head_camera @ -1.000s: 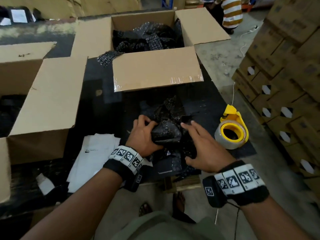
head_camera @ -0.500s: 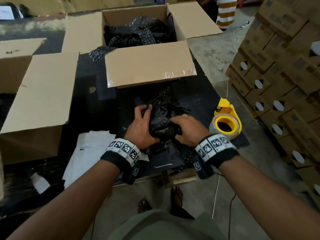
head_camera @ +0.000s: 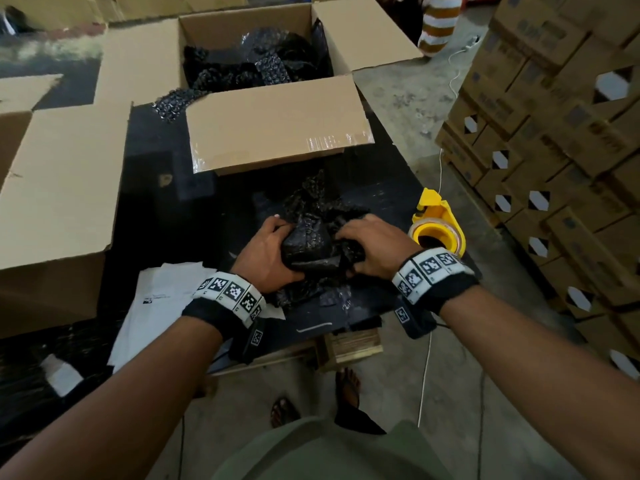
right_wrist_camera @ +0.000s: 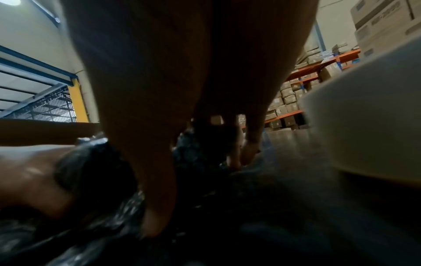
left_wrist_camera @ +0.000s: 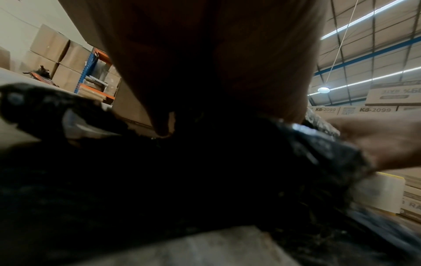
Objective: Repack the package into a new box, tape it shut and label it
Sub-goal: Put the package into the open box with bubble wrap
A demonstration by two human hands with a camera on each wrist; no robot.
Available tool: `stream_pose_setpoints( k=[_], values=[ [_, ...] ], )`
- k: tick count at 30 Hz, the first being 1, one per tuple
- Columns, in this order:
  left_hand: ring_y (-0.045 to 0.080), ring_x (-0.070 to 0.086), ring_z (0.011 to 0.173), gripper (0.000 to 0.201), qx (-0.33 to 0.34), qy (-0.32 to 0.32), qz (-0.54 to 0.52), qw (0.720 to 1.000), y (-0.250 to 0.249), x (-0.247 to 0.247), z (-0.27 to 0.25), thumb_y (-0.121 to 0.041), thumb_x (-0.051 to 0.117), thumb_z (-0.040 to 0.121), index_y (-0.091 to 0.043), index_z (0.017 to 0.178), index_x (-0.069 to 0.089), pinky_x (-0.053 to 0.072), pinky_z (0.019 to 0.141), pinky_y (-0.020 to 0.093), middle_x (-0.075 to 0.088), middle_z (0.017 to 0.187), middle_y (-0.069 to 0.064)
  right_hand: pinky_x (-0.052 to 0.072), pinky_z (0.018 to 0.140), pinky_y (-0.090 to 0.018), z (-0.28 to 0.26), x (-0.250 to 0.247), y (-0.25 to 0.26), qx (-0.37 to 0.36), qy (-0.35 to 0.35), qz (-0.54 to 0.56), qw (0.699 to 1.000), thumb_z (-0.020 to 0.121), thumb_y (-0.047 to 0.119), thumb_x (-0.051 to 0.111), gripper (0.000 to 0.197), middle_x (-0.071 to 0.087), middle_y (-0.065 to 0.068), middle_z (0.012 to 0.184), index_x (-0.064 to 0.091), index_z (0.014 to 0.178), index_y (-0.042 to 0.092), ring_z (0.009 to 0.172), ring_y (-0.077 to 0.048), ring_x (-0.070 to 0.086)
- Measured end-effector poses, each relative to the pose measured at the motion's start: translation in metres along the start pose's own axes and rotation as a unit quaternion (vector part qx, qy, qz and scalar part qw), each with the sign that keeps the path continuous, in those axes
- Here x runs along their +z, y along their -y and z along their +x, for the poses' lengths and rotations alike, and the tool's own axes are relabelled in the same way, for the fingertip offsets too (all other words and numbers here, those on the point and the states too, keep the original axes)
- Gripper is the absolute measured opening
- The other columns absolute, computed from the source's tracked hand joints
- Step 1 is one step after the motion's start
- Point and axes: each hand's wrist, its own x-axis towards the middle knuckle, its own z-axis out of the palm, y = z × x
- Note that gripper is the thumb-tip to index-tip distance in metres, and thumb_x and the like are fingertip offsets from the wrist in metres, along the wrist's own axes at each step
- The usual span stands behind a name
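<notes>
1. The left hand (head_camera: 266,252) is curled around the left side of a black bubble-wrapped bundle (head_camera: 308,244), fingers over the top and thumb low on the near side.
2. The right hand (head_camera: 372,249) clutches the bundle's right side, fingers bent down into the crumpled wrap and knuckles raised.
3. In the left wrist view the palm (left_wrist_camera: 205,54) fills the top, and the fingers vanish into the dark wrap (left_wrist_camera: 205,171); the other hand shows blurred at the right edge.
4. In the right wrist view the thumb (right_wrist_camera: 157,207) presses down into the shiny black plastic (right_wrist_camera: 109,180), and the fingertips (right_wrist_camera: 237,158) dig in farther along.
5. The bundle sits on the black table (head_camera: 166,220), between both hands, on top of more loose black wrap, near the table's front edge.
6. Just behind it stands an open cardboard box (head_camera: 277,126) with its near flap folded toward the person; more black bubble wrap (head_camera: 256,64) lies inside.
7. A yellow tape dispenser (head_camera: 434,225) rests on the table just right of the right hand, not touched.
8. White papers (head_camera: 156,299) lie at the table's front edge, left of the left wrist.
9. Another open box flap (head_camera: 59,188) spreads out on the left.
</notes>
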Motion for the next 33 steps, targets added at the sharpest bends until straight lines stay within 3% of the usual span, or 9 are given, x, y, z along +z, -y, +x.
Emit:
stream_pose_setpoints(
  k=[4,8,14,17,20,23,25,29,33],
  values=[
    [0.027,0.057,0.118,0.089,0.006,-0.008,-0.018,1.0,-0.002,-0.002,-0.004,-0.024,0.093,0.062,-0.007,0.14,0.051,0.038,0.102,0.023,0.048,0.134,0.009,0.05,0.093,-0.045,0.027,-0.004,0.021,0.006,-0.07,-0.011,0.997,0.08,0.019,0.072,0.048,0.061,-0.004,0.122,0.055,0.126,0.02,0.116,-0.03,0.053],
    [0.028,0.053,0.124,0.102,-0.007,-0.02,-0.032,0.999,-0.002,-0.004,-0.001,-0.027,0.093,0.06,-0.009,0.146,0.041,0.041,0.108,0.033,0.048,0.136,0.01,0.051,0.085,-0.047,0.045,-0.002,0.027,0.034,-0.127,0.01,0.991,0.076,0.017,0.075,0.056,0.056,-0.008,0.121,0.044,0.122,0.021,0.112,-0.033,0.055],
    [0.031,0.047,0.121,0.101,-0.009,0.001,-0.003,1.0,0.002,-0.004,0.002,-0.054,0.078,0.052,-0.009,0.14,0.054,0.044,0.108,0.049,0.048,0.129,0.011,0.043,0.109,-0.056,0.059,0.006,0.008,0.047,-0.079,0.05,0.994,0.063,0.024,0.09,0.129,-0.009,-0.007,0.167,0.003,0.158,0.039,0.152,-0.041,0.015],
    [0.03,0.045,0.119,0.101,0.011,0.0,0.017,1.0,0.004,-0.003,0.005,-0.069,0.061,0.047,-0.012,0.131,0.064,0.043,0.107,0.048,0.047,0.128,0.009,0.022,0.119,-0.061,0.077,-0.004,0.005,0.006,0.002,0.013,1.0,0.066,0.029,0.087,0.133,-0.024,0.001,0.167,-0.009,0.156,0.048,0.156,-0.036,-0.007],
    [0.034,0.043,0.126,0.103,0.033,-0.003,0.007,0.999,0.006,-0.005,0.007,-0.067,0.061,0.046,-0.009,0.13,0.064,0.039,0.113,0.045,0.042,0.14,0.013,0.015,0.124,-0.057,0.094,-0.015,0.011,-0.017,0.086,0.0,0.996,0.069,0.042,0.085,0.118,-0.005,-0.004,0.171,0.009,0.159,0.041,0.156,-0.035,0.0],
    [0.039,0.042,0.136,0.107,0.038,-0.001,-0.03,0.999,0.011,-0.005,0.012,-0.063,0.069,0.046,-0.006,0.135,0.058,0.037,0.118,0.045,0.033,0.153,0.018,0.042,0.114,-0.045,0.095,-0.021,0.019,-0.027,0.079,0.044,0.996,0.069,0.041,0.083,0.084,0.049,-0.007,0.153,0.048,0.145,0.032,0.14,-0.031,0.046],
    [0.036,0.048,0.134,0.112,0.026,0.005,-0.055,0.998,0.01,-0.007,0.015,-0.059,0.078,0.049,-0.002,0.141,0.05,0.039,0.116,0.04,0.038,0.151,0.019,0.054,0.099,-0.041,0.087,-0.019,0.023,-0.019,0.05,0.073,0.996,0.066,0.039,0.082,0.07,0.068,-0.004,0.128,0.057,0.13,0.029,0.118,-0.029,0.065],
    [0.025,0.063,0.101,0.08,-0.016,-0.01,-0.092,0.996,0.0,-0.012,0.022,-0.043,0.079,0.065,-0.01,0.129,0.043,0.047,0.084,0.025,0.064,0.118,0.013,0.053,0.1,-0.036,0.065,-0.012,0.025,-0.037,0.057,0.185,0.98,0.065,0.033,0.09,0.107,0.067,-0.007,0.129,0.027,0.151,0.029,0.113,-0.024,0.066],
    [0.032,0.052,0.12,0.076,-0.048,-0.03,-0.073,0.996,0.0,-0.009,0.027,-0.042,0.063,0.076,-0.021,0.143,0.031,0.049,0.102,0.047,0.047,0.136,0.014,0.04,0.113,-0.029,0.05,-0.009,0.031,-0.077,0.054,0.288,0.953,0.069,0.021,0.088,0.132,0.041,-0.008,0.157,-0.006,0.161,0.032,0.138,-0.019,0.047]
  ],
)
